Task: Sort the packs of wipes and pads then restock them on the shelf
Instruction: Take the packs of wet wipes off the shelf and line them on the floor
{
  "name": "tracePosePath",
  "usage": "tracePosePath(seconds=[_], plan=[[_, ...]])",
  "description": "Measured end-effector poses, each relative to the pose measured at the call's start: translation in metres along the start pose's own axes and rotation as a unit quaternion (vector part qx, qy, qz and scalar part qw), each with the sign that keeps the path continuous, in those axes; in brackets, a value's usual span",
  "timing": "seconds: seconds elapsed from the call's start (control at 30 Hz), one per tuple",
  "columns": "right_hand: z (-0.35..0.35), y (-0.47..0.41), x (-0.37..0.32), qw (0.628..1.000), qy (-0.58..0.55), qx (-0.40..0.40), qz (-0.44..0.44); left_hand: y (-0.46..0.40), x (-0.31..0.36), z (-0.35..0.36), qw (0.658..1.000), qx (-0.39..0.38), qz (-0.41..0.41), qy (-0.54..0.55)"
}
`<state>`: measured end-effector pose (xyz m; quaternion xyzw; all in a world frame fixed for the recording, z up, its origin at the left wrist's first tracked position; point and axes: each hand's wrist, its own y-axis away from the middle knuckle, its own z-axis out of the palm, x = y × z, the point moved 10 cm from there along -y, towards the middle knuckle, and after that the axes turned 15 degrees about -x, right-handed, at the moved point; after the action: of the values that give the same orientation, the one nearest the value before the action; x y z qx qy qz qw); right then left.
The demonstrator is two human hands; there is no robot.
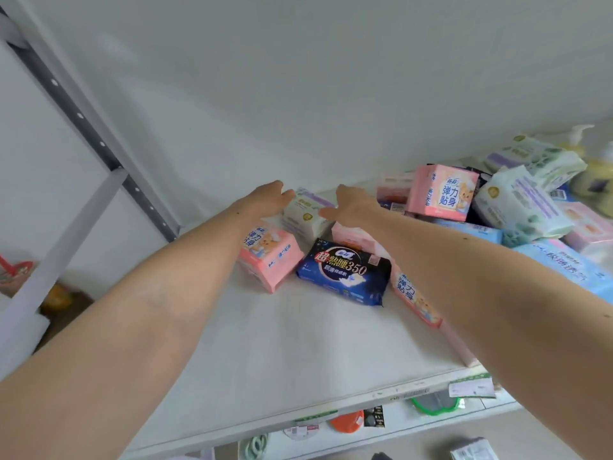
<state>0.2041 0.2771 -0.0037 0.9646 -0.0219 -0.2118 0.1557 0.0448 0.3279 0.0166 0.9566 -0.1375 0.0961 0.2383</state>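
White shelf (298,333): both hands, left hand (265,199) and right hand (351,204), flank a white pack (306,215), fingers hidden, grip unclear.

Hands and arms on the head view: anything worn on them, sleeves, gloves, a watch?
Nothing worn that shows. The left hand and right hand are bare, no gloves, and no rings are visible. Both forearms are uncovered down to the frame edge, with no sleeve, watch or band in sight.

My white flat shelf board (292,340) carries a pink plastic pad pack (268,257), a dark blue one (345,272), and a jumbled pile of pastel packs (517,207).
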Motion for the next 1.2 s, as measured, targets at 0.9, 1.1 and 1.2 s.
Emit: tracePosePath(seconds=[0.9, 1.1, 1.2], plan=[[-0.009, -0.018, 0.006, 0.987, -0.146, 0.069, 0.013, -0.003, 0.005, -0.025, 0.986, 0.084, 0.093, 0.106], [-0.034, 0.023, 0.011, 0.948, -0.311, 0.069, -0.003, 0.036, 0.016, -0.051, 0.958, 0.152, 0.139, 0.201], [-0.041, 0.05, 0.022, 0.922, -0.379, 0.072, 0.005, 0.051, 0.037, -0.054, 0.948, 0.144, 0.179, 0.219]])
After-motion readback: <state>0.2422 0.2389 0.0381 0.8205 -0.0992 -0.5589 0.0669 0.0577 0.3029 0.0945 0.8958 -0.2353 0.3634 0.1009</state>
